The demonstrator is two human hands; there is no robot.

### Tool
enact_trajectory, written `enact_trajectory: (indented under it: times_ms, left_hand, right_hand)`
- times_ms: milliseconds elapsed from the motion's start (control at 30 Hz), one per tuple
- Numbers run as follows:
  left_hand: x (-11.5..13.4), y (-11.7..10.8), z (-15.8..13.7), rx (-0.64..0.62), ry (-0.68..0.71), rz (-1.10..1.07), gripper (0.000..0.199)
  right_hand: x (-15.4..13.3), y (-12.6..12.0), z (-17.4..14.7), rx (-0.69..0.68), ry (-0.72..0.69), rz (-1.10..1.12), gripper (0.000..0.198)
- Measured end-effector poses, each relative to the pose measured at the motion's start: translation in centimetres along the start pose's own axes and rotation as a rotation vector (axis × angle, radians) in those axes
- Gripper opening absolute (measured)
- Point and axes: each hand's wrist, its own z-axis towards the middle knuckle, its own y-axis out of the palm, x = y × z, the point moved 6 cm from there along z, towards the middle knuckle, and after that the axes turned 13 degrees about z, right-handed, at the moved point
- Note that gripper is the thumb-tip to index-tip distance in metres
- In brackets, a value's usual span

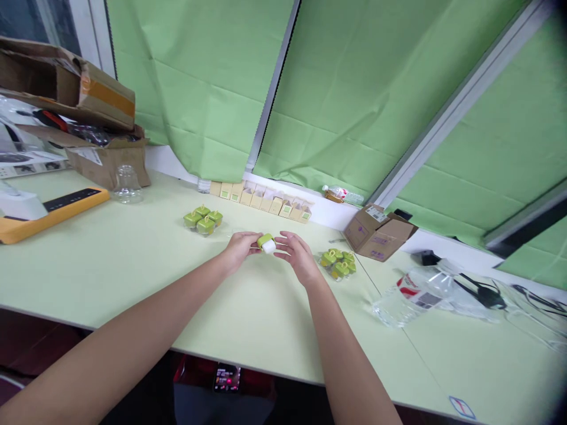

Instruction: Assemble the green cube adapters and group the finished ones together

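Tabletop in pale green runs beneath both bare forearms, and from where I stand the work sits near its middle. The left hand has its thumb and fingers closed on the left side of a small case — green on top, white below — and holds it up in front of the person. The right hand comes in from the other side, its fingers spread and slightly curved, the tips right beside the white part; whether they touch it, I cannot tell.

To the left, beyond the left hand, stands a cluster of four green-lidded containers, each with a pale loop on top. A similar green-lidded group stands close to the right hand, just right of the wrist. Behind, a row of small beige boxes lines the foot of the wall under green curtains.

Farther right, an opened cardboard box stands near the wall, and a large clear bottle with a red-and-white label lies nearer the person — black cables just past it. At the far left, a clear jar stands beside stacked cartons.
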Motion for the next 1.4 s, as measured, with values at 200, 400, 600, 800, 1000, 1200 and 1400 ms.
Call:
enact_trajectory:
  times_ms: [200, 400, 600, 800, 1000, 1200, 1400]
  left_hand:
    - [-0.2, 1.0, -0.5, -0.065, 0.091, 0.321, 0.023]
    - [-0.4, 0.8, -0.2, -0.028, 0.205, 0.536, 0.016]
    - [-0.2, 0.9, -0.2, -0.007, 0.248, 0.532, 0.016]
    - [0.0, 1.6, -1.2, -0.065, 0.126, 0.358, 0.016]
    - [-0.1, 1.9, -1.6, -0.087, 0.019, 0.312, 0.016]
    - [0.5, 2.2, -1.8, -0.116, 0.046, 0.234, 0.033]
    - [0.3, 2.4, -1.3, -0.111, 0.217, 0.337, 0.043]
  right_hand:
    - [0.4, 2.6, -0.9, -0.087, 0.139, -0.086, 0.033]
    - [1.6, 2.4, -0.8, -0.019, 0.211, -0.038, 0.024]
    - [1.9, 2.4, -0.9, 0.029, 0.254, -0.033, 0.019]
    - [1.9, 2.5, -1.2, -0.01, 0.318, 0.046, 0.015]
    - [2.1, 2.4, -1.3, 0.031, 0.319, 0.048, 0.013]
    - [1.8, 1.2, -0.8, 0.146, 0.256, 0.198, 0.021]
    - [1.7, 0.1, -0.4, 0.231, 0.209, 0.292, 0.022]
